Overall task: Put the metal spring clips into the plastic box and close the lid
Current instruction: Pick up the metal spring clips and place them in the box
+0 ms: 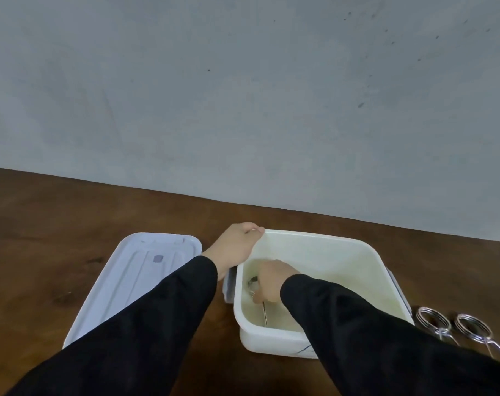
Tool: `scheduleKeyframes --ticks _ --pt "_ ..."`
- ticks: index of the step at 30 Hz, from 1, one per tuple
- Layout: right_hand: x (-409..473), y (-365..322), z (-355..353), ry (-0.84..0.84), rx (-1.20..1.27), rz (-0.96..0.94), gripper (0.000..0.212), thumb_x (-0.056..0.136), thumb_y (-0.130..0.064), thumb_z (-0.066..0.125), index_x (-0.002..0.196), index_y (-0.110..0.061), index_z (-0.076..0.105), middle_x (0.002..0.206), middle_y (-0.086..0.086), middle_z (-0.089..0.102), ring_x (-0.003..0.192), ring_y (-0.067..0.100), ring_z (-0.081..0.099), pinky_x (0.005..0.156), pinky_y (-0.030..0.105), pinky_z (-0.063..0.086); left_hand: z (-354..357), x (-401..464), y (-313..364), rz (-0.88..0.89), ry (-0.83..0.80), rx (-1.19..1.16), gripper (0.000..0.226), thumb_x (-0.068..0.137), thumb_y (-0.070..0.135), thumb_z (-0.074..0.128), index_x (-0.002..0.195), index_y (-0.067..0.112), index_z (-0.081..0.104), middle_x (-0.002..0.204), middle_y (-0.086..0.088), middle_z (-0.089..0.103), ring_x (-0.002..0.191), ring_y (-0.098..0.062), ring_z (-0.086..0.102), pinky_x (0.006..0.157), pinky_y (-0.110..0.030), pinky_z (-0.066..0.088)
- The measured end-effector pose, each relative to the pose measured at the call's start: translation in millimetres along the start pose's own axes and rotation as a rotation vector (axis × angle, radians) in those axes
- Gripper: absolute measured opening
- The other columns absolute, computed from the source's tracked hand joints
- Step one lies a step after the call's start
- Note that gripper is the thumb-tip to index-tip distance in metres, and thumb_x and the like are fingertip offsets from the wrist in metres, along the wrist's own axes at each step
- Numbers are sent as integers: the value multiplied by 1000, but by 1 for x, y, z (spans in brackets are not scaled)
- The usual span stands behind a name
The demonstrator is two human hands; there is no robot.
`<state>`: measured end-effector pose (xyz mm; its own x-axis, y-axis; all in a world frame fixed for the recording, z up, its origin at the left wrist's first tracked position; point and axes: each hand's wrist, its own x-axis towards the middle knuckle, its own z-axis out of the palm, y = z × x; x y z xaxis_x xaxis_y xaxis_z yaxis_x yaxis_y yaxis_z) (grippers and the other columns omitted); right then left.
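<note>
One spring clip [256, 292] is lying low inside the plastic box [323, 247], its coil near the left wall and its wire leg pointing toward the near wall; the right hand [271, 281] is reaching down over it with fingers curled at the coil, though whether they are gripping it or letting it go cannot be told. The left hand [237, 247] is steadying the box, fingers hooked over the far left corner of the rim. Two more clips, one [433, 321] just beside the box's right wall and another [473, 327] next to it, are waiting on the table [71, 224], while the lid [134, 281] is resting flat, left of the box. The step in hand appears to be placing a clip; the next move probably calls for the right hand to withdraw and cross to the remaining clips, and then for the lid to be fetched and pressed down. The surface is dark brown wood, and a plain grey wall [243, 81] with small dark specks is rising behind it.
</note>
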<state>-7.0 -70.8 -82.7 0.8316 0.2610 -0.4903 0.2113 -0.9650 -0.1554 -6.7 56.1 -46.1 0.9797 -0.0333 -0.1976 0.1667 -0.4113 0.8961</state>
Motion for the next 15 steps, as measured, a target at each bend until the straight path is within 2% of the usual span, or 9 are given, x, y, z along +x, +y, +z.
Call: scheduleKeyframes --ticks 5,8,11,13,15 --pt "10 -6 1 15 109 5 47 84 -32 75 127 -19 61 118 6 66 106 29 62 100 44 48 0 1 0 12 10 21 43 103 40 43 137 18 60 132 3 60 115 -13 52 94 -27 37" --pt "-2 -6 -9 51 106 -34 41 85 -33 71 122 -16 63 114 7 67 102 30 63 96 42 50 -1 2 -2 30 36 34 39 103 39 45 131 19 63 121 7 60 109 -11 52 88 -26 37" --pt "-31 12 -35 335 166 -144 30 89 -41 60 98 -15 71 91 5 71 84 27 65 80 38 55 0 4 -2 45 72 44 32 101 36 50 109 13 71 104 4 64 92 -12 55 72 -25 40" --pt "-55 43 -57 622 244 -154 34 92 -45 54 81 -17 70 70 2 67 70 25 62 67 35 53 3 4 -1 38 90 7 30 100 35 53 103 13 74 98 3 70 85 -14 59 69 -25 42" --pt "-76 91 -75 817 299 -88 39 93 -49 50 74 -18 64 60 0 59 62 26 56 59 36 48 5 4 -1 29 102 -25 25 99 35 55 101 18 75 96 7 70 85 -13 61 68 -23 44"
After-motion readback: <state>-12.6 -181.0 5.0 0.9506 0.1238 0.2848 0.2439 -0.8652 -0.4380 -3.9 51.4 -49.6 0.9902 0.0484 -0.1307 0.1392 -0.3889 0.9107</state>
